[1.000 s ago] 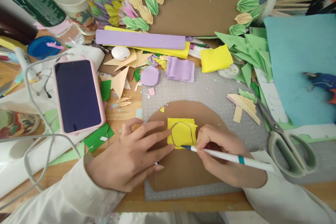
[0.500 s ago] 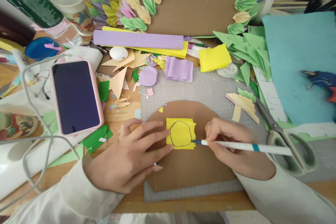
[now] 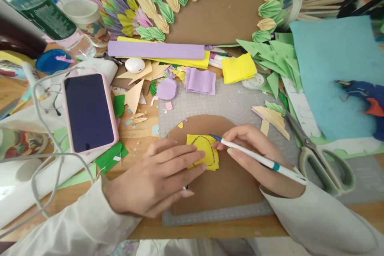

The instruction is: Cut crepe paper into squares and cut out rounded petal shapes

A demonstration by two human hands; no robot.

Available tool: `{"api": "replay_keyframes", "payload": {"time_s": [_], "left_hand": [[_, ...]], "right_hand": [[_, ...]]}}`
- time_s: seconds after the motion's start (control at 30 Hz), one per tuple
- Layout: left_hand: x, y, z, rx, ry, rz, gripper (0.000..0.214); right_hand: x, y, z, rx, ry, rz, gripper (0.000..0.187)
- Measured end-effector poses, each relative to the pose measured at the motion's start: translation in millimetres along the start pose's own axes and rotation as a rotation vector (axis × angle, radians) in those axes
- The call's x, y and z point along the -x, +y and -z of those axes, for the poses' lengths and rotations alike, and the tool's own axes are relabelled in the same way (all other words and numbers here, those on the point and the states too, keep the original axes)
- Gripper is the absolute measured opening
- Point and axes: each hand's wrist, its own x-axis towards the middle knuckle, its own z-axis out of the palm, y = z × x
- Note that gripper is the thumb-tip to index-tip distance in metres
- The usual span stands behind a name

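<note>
A small stack of yellow paper [image 3: 215, 164] lies on the brown cardboard piece [image 3: 216, 190] and carries a dark, roundish drawn outline. My left hand [image 3: 162, 174] rests over its left side, fingers stretched out and covering part of the line. A small dark-tipped object [image 3: 186, 187], too hidden to name, peeks out between the lower fingers. Held in my right hand [image 3: 255, 156] is a white felt-tip pen [image 3: 255, 156] with a blue tip, slanting up-left. The tip is over the paper's upper right; I cannot tell whether it touches. My right fingertips are at the paper's right edge.
Scissors [image 3: 318, 152] lie at the right, near paper scraps [image 3: 271, 120]. A phone [image 3: 90, 114] and white cable [image 3: 37, 104] are at the left. Behind are purple paper pieces [image 3: 200, 81], a yellow stack [image 3: 239, 68], a bottle [image 3: 48, 20] and a glue gun [image 3: 363, 92].
My right hand has carried the pen tip up and left, from the outline's lower right to the paper's upper right. My left hand has slid right, covering more of the yellow paper.
</note>
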Motion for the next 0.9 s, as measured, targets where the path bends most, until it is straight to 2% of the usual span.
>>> {"api": "replay_keyframes", "payload": {"time_s": [0.2, 0.37, 0.47, 0.63, 0.77, 0.9], "left_hand": [[-15.9, -4.7, -10.0, -0.043, -0.119, -0.008, 0.040], [-12.5, -5.8, -10.3, -0.048, -0.148, -0.007, 0.043], [-10.5, -5.4, -10.2, -0.055, -0.169, -0.007, 0.044], [-9.9, -5.8, -11.0, -0.060, -0.182, -0.008, 0.044], [-10.0, -6.4, -11.7, -0.053, -0.159, -0.003, 0.042], [-10.0, -6.1, -11.8, -0.055, -0.172, -0.006, 0.042]], "right_hand": [[5.3, 0.4, -1.1, 0.030, 0.089, 0.000, 0.010], [13.3, 5.1, -3.4, 0.210, 0.004, -0.003, 0.017], [14.9, 4.8, -6.2, 0.290, -0.005, 0.048, 0.021], [14.0, 1.4, -7.7, 0.374, -0.027, 0.053, 0.019], [13.9, 1.2, -6.1, 0.357, -0.120, 0.066, 0.022], [15.2, 2.3, -5.8, 0.326, -0.098, 0.031, 0.022]]}}
